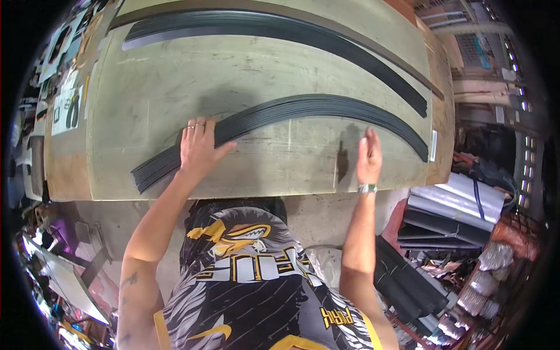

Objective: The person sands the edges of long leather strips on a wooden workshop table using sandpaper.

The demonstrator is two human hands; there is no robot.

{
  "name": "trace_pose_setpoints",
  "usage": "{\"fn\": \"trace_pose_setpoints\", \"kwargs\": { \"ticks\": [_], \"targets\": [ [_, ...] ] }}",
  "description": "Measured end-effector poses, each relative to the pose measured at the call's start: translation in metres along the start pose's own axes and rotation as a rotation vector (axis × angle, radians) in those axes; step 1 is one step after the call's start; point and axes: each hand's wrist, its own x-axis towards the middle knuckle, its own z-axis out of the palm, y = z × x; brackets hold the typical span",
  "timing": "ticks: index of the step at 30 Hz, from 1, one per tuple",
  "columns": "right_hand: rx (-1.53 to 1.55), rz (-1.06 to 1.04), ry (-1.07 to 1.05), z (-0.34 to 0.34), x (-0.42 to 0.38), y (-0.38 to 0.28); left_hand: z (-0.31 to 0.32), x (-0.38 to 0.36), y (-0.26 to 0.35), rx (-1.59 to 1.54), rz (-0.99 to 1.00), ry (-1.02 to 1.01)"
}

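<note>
Strip bundle [303, 105] — left hand [200, 146] spread over it, right hand [368, 158] narrow, second bundle [280, 29] beyond.

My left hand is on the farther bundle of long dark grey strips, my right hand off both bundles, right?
Wrong bundle: the head view shows your left hand on the nearer bundle, not the farther bundle; your right hand is off both.

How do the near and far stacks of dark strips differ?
The near stack has the left hand on it; the far stack has no hand on it. The near stack looks dark throughout, while the far stack shows a paler grey face at its left end. Both lie lengthwise across the table.
</note>
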Motion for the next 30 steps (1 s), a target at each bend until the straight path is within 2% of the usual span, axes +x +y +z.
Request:
{"fn": "trace_pose_setpoints", "kwargs": {
  "ticks": [1,3,6,7,8,9,10,13,14,16,18,21,22,23,24,25,26,28,30],
  "targets": [
    [-0.221,-0.05,0.022,-0.001,0.023,0.016,0.007,0.0,-0.003,0.059,0.023,0.046],
    [-0.662,-0.166,0.072,0.006,0.069,0.051,0.007,0.002,-0.003,0.073,0.026,0.012],
    [-0.645,-0.003,0.11,0.084,0.07,-0.003,0.008,0.004,-0.002,0.137,0.008,-0.014],
    [-0.614,-0.281,0.096,0.126,0.053,-0.036,0.009,0.003,-0.002,0.163,0.003,-0.027],
    [-0.529,-0.452,0.005,0.161,0.026,-0.074,0.005,0.003,0.001,0.153,-0.022,-0.048],
    [-0.627,-0.556,-0.034,0.195,-0.01,-0.102,-0.003,0.006,0.007,0.136,-0.048,-0.066],
    [-0.391,-0.502,-0.194,0.216,-0.041,-0.121,-0.004,0.009,0.014,0.117,-0.077,-0.081],
    [-0.424,-0.644,-0.308,0.2,-0.034,-0.105,0.008,0.009,0.001,0.157,0.061,0.102],
    [-0.579,-0.783,-0.157,0.179,-0.006,-0.074,0.007,0.012,0.001,0.143,0.059,0.062],
    [-0.629,-0.541,-0.082,0.116,0.063,-0.024,-0.001,0.014,0.003,0.113,0.032,-0.02],
    [-0.825,-0.096,0.13,0.065,0.113,0.039,0.001,0.013,0.002,0.125,0.022,-0.04],
    [-0.979,-0.033,0.053,0.079,0.114,0.031,-0.003,0.014,0.005,0.151,0.003,-0.068],
    [-0.807,-0.067,-0.057,0.109,0.086,-0.03,-0.003,0.015,0.009,0.156,-0.008,-0.081],
    [-0.669,-0.422,0.017,0.145,0.057,-0.039,-0.003,0.015,0.011,0.175,-0.009,-0.094],
    [-0.602,-0.587,0.003,0.173,0.026,-0.076,-0.004,0.015,0.011,0.196,-0.009,-0.106],
    [-0.41,-0.558,-0.11,0.203,-0.009,-0.084,-0.002,0.015,0.011,0.22,-0.009,-0.119],
    [-0.414,-0.684,-0.33,0.199,-0.027,-0.115,0.0,0.014,0.011,0.225,-0.011,-0.117],
    [-0.585,-0.727,-0.379,0.175,-0.006,-0.106,0.002,0.012,0.01,0.233,-0.004,-0.117],
    [-0.676,-0.391,-0.066,0.117,0.052,-0.069,0.001,0.011,0.01,0.238,-0.007,-0.151]
  ]
}}
